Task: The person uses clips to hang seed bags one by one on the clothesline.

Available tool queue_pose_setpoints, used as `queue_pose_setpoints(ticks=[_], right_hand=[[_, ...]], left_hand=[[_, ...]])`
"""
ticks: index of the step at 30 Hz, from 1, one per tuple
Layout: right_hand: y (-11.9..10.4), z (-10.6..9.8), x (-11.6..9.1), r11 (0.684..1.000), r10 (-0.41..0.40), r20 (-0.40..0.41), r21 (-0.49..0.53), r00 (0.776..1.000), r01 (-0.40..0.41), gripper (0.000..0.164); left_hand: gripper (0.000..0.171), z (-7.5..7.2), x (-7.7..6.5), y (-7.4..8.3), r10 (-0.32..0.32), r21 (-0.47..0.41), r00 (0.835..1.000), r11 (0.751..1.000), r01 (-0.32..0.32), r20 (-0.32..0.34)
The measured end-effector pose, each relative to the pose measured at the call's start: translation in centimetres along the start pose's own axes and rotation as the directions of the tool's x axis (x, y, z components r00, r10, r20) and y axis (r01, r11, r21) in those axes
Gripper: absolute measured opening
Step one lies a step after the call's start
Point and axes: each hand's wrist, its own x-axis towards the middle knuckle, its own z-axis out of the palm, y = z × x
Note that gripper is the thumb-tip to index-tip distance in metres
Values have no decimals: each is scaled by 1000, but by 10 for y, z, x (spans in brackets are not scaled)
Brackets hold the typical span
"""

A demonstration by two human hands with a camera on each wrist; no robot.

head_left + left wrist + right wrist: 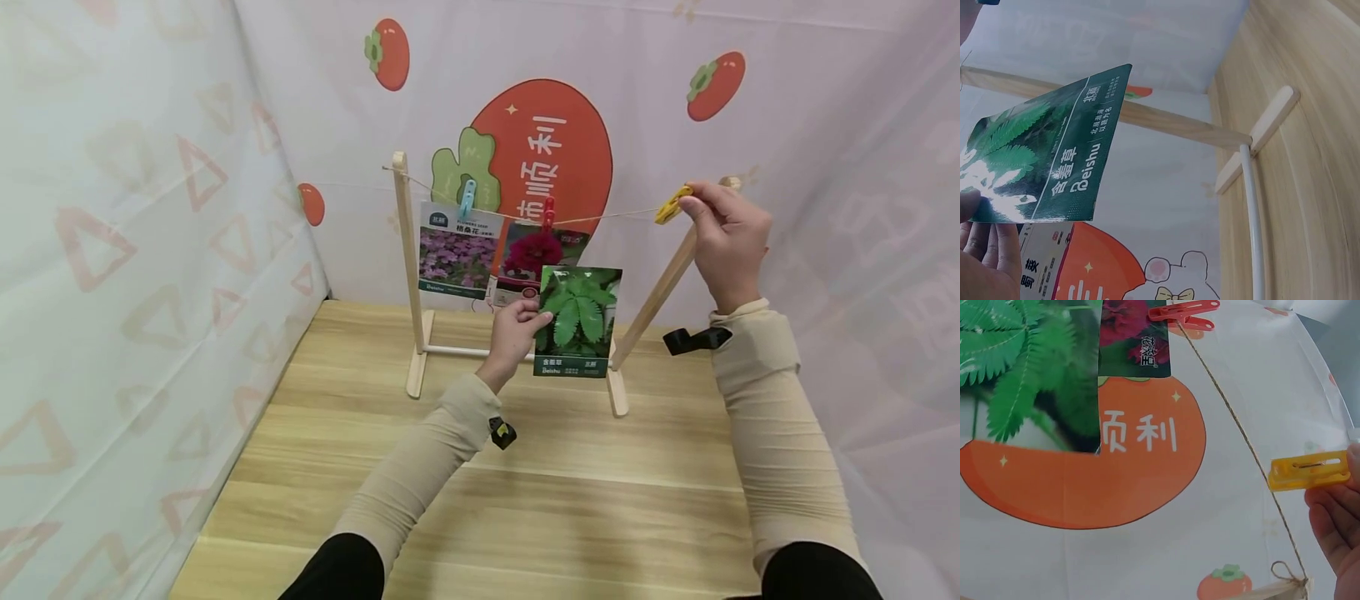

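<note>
My left hand [514, 337] pinches a green seed packet [576, 321] by its left edge; the packet is upright, its leaf picture facing me. In the left wrist view the thumb lies on the packet's front with fingers behind. My right hand [729, 237] pinches a yellow clothespin [673, 205] at the right part of the twine [1233, 415]. The clothespin's tip is right at the twine in the right wrist view. Left of these, a purple-flower packet [457, 254] hangs under a blue clothespin [467, 200], and a red-flower packet [531, 250] under a red clothespin [548, 214].
A wooden stand holds the twine between its left post [407, 250] and right post [660, 287]. A white rod [457, 352] joins its feet low down. The wood-grain table [450, 500] lies beneath, with a printed cloth [337, 100] behind and at both sides.
</note>
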Motion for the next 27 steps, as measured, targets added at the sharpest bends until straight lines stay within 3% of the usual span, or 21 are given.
queue_pose_setpoints(ticks=[4,9,18,27], right_hand=[[-2,4,6,999,-1,-53,39,999,3,19],[-1,7,14,999,18,-51,32,999,-17,19],[6,10,17,998,46,60,-48,997,-43,17],[3,10,15,992,-7,146,-120,989,25,19]], left_hand=[[29,5,1,2,-10,-9,1000,1000,10,-7],[28,11,4,6,-2,-14,1000,1000,2,-6],[28,27,9,16,6,5,999,1000,-6,51],[25,46,14,30,12,-52,999,999,-9,45]])
